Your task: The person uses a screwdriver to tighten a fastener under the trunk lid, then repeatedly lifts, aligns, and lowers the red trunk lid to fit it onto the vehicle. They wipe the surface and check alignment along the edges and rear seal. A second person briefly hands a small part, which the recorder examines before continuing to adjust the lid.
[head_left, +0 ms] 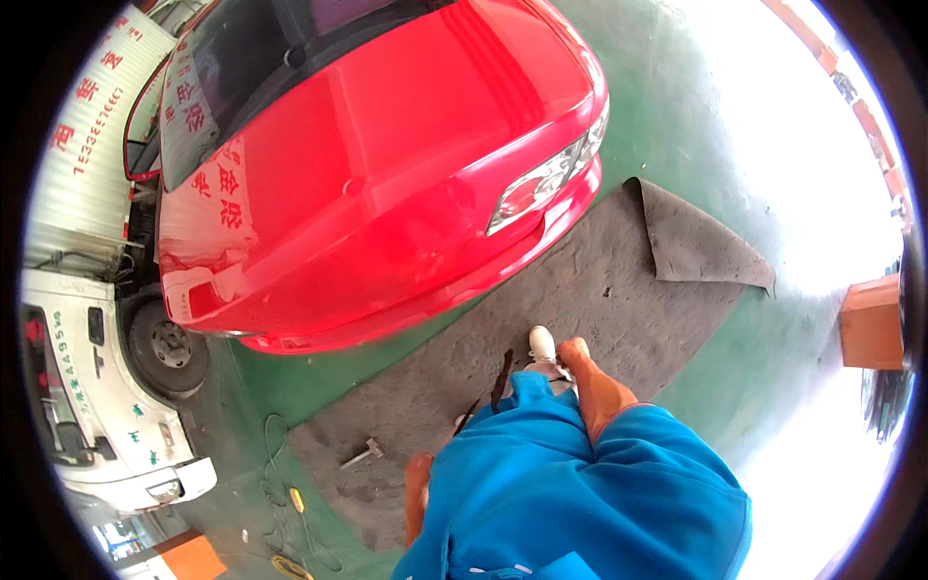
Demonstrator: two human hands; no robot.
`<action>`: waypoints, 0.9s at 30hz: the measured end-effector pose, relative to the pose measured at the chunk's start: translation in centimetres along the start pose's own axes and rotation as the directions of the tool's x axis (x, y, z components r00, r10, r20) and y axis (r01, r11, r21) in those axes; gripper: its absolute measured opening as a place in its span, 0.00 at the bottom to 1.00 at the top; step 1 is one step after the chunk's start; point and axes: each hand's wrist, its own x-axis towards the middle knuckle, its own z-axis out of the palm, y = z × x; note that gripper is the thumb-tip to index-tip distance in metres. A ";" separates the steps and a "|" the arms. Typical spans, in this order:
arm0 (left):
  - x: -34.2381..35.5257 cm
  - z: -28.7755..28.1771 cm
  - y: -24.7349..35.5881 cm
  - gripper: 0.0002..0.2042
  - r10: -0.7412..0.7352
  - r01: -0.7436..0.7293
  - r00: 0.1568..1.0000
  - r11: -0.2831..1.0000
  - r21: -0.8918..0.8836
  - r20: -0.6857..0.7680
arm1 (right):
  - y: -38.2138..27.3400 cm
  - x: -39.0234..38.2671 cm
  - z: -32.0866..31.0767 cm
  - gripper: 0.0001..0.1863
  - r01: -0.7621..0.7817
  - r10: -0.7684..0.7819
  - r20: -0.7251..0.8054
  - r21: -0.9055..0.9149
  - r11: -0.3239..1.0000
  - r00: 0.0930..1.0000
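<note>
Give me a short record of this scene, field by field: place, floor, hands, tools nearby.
place: beside a red car, with a white vehicle at left
floor: green, with a grey mat, one corner folded over
right hand: hangs by the side; whether it holds anything cannot be told
left hand: out of sight, only the forearm shows
tools: hammer on the mat

Red car (387,164) beside grey mat (599,290)
</note>
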 end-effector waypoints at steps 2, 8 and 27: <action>-0.3 2.6 -7.6 0.18 0.064 -0.065 0.998 0.985 0.159 0.007 | -3.3 -1.0 0.0 0.10 -0.074 0.074 -0.144 0.004 0.997 0.987; -4.0 9.8 -24.6 0.17 -0.029 0.018 0.995 0.993 -0.118 -0.092 | -12.6 -2.8 -0.2 0.14 0.172 0.043 -0.352 0.556 0.813 0.935; 0.6 -3.8 -22.5 0.20 -0.592 0.223 0.772 0.594 -0.773 -0.232 | -35.8 -9.1 6.6 0.07 -0.175 0.106 0.231 0.306 0.936 0.967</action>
